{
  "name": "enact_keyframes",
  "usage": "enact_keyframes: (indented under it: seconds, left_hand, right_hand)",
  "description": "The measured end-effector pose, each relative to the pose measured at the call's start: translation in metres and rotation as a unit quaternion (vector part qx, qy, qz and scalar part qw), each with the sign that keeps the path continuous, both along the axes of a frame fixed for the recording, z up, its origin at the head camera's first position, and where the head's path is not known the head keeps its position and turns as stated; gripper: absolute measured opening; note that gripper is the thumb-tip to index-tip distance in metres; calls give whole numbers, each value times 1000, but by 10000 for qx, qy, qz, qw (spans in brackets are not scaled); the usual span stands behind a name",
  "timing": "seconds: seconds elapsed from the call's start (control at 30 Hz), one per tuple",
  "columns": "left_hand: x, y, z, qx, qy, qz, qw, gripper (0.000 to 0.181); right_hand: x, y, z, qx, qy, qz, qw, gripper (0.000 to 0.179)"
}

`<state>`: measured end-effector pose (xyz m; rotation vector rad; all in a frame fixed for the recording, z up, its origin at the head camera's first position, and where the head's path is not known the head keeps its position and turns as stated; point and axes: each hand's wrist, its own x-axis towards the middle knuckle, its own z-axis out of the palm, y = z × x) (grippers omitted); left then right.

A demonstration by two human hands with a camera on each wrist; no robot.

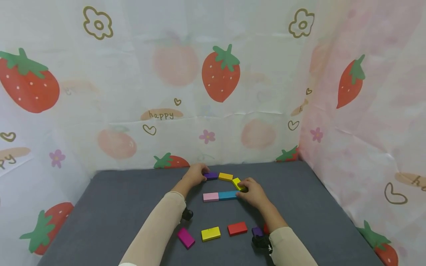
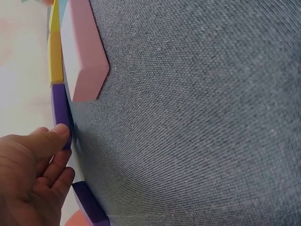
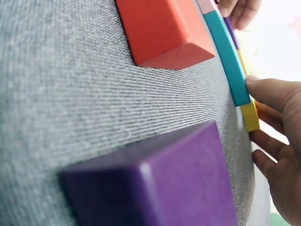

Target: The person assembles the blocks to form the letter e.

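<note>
My left hand (image 1: 195, 176) pinches a purple block (image 1: 211, 176) at its left end, thumb on the near side. Touching that block's other end is an orange-yellow block (image 1: 225, 177), followed by a slanted yellow block (image 1: 236, 183). My right hand (image 1: 256, 194) has its fingers round the yellow block, while the thumb rests at the end of a blue block (image 1: 227, 195). A pink block (image 1: 210, 197) lies end to end with the blue one. Another purple block (image 2: 89, 205) shows beyond my left fingers in the left wrist view.
Nearer me on the grey cloth (image 1: 116, 214) lie a magenta block (image 1: 186, 238), a yellow block (image 1: 210, 234), a red block (image 1: 237, 228) and a purple block (image 1: 257, 231). A bit of red (image 1: 266, 228) shows beside my right forearm. A strawberry-print curtain (image 1: 186, 92) stands behind.
</note>
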<state>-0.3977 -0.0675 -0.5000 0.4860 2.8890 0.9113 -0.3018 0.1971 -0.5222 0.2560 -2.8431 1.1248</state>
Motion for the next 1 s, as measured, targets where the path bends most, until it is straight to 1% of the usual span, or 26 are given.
enact_keyframes:
  seconds: [0.23,0.4,0.63,1.0]
  left_hand:
    - [2,2,-1,-55,-64,50,10000,28]
    - [3,6,1,4,-58,35,10000,29]
    - [4,7,2,-77,-44,63,9999,29]
    - [4,9,0,-65,-88,91,9999,29]
  right_hand:
    - [2,0,-1,44,-17,-36,10000,39]
    - [3,1,0,15,-17,7,10000,39]
    - [1,1,0,11,-50,14,10000,40]
    - [1,2,0,11,-70,23,10000,40]
